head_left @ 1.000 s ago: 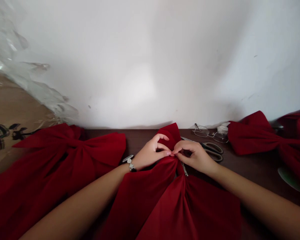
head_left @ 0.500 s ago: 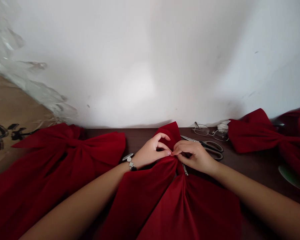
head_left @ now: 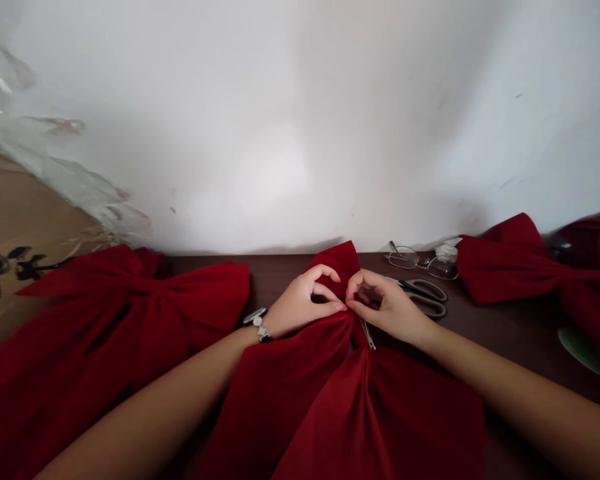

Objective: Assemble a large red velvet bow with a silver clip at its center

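A red fabric bow (head_left: pixel 300 387) lies in front of me, gathered at its middle, with wide tails spreading toward me. My left hand (head_left: pixel 305 303) pinches the gathered middle between thumb and fingers. Against it, my right hand (head_left: pixel 387 307) has its thumb and fingertips pressed together at the same spot; whether they grip cloth or something thin like thread is too small to make out. A slim metal clip (head_left: pixel 368 335) sticks out from the gather below my right fingers. Behind that hand lie scissors (head_left: pixel 425 293) with dark and grey handles, their blades partly hidden.
Another red bow (head_left: pixel 150 287) lies at the left, beside a cardboard box (head_left: pixel 30 207) and clear plastic wrap (head_left: pixel 95 193). Eyeglasses (head_left: pixel 404 257), a white crumpled tissue (head_left: pixel 447 248) and more red bows (head_left: pixel 515 270) sit at the right. A white wall (head_left: pixel 280 133) rises behind the dark table (head_left: pixel 505 327).
My right fingers have shifted slightly and rolled upright at the gather, the thumb now more extended. My left hand keeps its pinch in nearly the same place.
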Available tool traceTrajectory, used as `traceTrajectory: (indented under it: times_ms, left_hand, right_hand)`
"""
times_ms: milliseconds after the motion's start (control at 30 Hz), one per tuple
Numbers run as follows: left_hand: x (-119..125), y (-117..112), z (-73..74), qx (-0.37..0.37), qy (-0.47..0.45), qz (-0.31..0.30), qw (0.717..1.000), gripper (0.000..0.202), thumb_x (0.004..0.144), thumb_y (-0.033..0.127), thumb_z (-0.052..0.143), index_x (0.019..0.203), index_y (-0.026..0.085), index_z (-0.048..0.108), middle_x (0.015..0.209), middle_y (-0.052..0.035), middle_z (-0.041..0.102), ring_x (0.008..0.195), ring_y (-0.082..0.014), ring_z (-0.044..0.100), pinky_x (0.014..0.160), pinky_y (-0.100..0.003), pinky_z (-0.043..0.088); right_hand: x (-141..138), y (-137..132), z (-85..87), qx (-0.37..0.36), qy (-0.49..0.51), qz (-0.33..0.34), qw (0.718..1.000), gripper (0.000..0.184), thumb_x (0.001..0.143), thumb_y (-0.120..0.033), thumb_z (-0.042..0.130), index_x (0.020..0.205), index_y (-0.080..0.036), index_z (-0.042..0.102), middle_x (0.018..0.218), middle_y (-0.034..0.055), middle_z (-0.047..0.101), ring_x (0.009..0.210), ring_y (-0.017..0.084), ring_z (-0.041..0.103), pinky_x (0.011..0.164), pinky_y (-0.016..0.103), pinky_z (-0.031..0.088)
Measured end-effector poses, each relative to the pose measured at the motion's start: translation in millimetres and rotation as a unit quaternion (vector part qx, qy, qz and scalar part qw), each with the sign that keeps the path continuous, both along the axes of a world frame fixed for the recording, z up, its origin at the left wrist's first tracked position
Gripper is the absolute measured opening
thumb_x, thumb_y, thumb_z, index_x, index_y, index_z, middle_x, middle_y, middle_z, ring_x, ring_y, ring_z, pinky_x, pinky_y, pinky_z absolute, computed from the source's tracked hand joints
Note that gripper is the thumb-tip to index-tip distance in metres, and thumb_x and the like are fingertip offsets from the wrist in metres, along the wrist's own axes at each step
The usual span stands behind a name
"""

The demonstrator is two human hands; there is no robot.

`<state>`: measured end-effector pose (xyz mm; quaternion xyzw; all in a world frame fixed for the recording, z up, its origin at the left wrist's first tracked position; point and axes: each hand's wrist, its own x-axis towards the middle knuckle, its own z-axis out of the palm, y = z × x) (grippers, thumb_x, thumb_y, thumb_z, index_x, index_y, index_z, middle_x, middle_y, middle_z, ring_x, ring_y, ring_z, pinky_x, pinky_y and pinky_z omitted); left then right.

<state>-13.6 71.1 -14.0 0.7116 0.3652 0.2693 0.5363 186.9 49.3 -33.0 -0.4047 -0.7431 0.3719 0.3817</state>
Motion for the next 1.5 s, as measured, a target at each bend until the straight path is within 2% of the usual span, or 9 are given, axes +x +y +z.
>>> traceTrajectory:
  times_ms: [200,467,600,767,900,1033,1167,1333,1500]
  left_hand:
    - [2,-5,3.0,0.032,0.020,0.029,0.999,0.032,0.074,0.023,0.067,0.100,0.020,0.049,0.078,-0.0004,0.070,0.078,-0.0152,0.067,0.081,-0.027,0.045]
    - [8,-13,2.2,0.152,0.060,0.105,0.981,0.022,0.073,0.018,0.062,0.093,0.021,0.053,0.074,0.0028,0.070,0.072,-0.0133,0.067,0.075,-0.024,0.046]
    - [10,-17,-0.5,0.201,0.073,0.114,0.970,0.020,0.074,0.015,0.060,0.091,0.023,0.054,0.073,0.0039,0.071,0.070,-0.0123,0.067,0.074,-0.023,0.048]
    - [12,-21,-0.7,0.290,0.107,0.114,0.944,0.015,0.077,0.014,0.058,0.088,0.023,0.056,0.076,0.0028,0.072,0.073,-0.0133,0.067,0.073,-0.024,0.049]
    - [14,-22,-2.2,0.360,0.112,0.120,0.918,0.013,0.078,0.014,0.057,0.087,0.023,0.058,0.079,0.0019,0.072,0.074,-0.0125,0.067,0.074,-0.022,0.050]
    - [15,-20,-5.5,0.421,0.095,0.133,0.892,0.012,0.077,0.011,0.057,0.082,0.022,0.059,0.078,0.0020,0.071,0.073,-0.0118,0.067,0.073,-0.022,0.051]
    - [14,-18,-8.3,0.472,0.088,0.141,0.866,0.012,0.077,0.009,0.056,0.080,0.020,0.060,0.079,0.0009,0.071,0.071,-0.0112,0.066,0.071,-0.022,0.052]
    - [14,-18,-9.0,0.505,0.092,0.129,0.848,0.014,0.077,0.007,0.056,0.081,0.019,0.061,0.077,0.0003,0.071,0.070,-0.0115,0.065,0.070,-0.022,0.053]
    - [14,-18,-8.9,0.508,0.091,0.125,0.848,0.014,0.076,0.007,0.057,0.081,0.018,0.061,0.076,0.0000,0.071,0.069,-0.0116,0.064,0.069,-0.022,0.053]
  right_hand:
    - [-2,0,0.9,-0.016,0.018,0.000,1.000,0.007,0.080,-0.018,0.057,0.084,-0.020,0.052,0.076,-0.0004,0.054,0.062,0.011,0.045,0.058,0.024,0.039]
    - [-3,-1,2.3,-0.023,0.034,0.001,0.999,0.007,0.079,-0.017,0.057,0.082,-0.020,0.052,0.077,0.0000,0.055,0.062,0.011,0.047,0.058,0.024,0.040]
    - [-2,-1,5.1,-0.058,0.062,0.010,0.996,0.009,0.078,-0.020,0.059,0.081,-0.019,0.050,0.075,0.0001,0.058,0.063,0.011,0.052,0.059,0.024,0.041]
    - [-1,3,6.7,-0.117,0.094,0.016,0.989,0.013,0.079,-0.023,0.060,0.087,-0.019,0.051,0.070,0.0001,0.063,0.065,0.012,0.059,0.065,0.026,0.046]
    - [-1,7,4.2,-0.113,0.083,0.005,0.990,0.013,0.078,-0.024,0.060,0.088,-0.017,0.057,0.073,0.0011,0.064,0.066,0.012,0.060,0.066,0.025,0.048]
    - [1,9,5.1,-0.110,0.045,-0.008,0.993,0.013,0.076,-0.025,0.060,0.084,-0.015,0.063,0.070,0.0008,0.062,0.055,0.009,0.054,0.053,0.022,0.045]
    - [2,8,10.2,-0.168,0.000,-0.012,0.986,0.018,0.077,-0.026,0.058,0.089,-0.015,0.066,0.054,-0.0036,0.054,0.039,0.006,0.042,0.035,0.018,0.032]
    - [1,9,17.2,-0.171,-0.007,0.006,0.985,0.013,0.074,-0.021,0.059,0.079,-0.013,0.069,0.055,-0.0024,0.057,0.043,0.005,0.041,0.040,0.018,0.030]
    - [1,8,22.0,-0.186,-0.002,0.010,0.982,0.013,0.074,-0.020,0.058,0.077,-0.014,0.070,0.052,-0.0044,0.055,0.041,0.005,0.037,0.041,0.020,0.030]
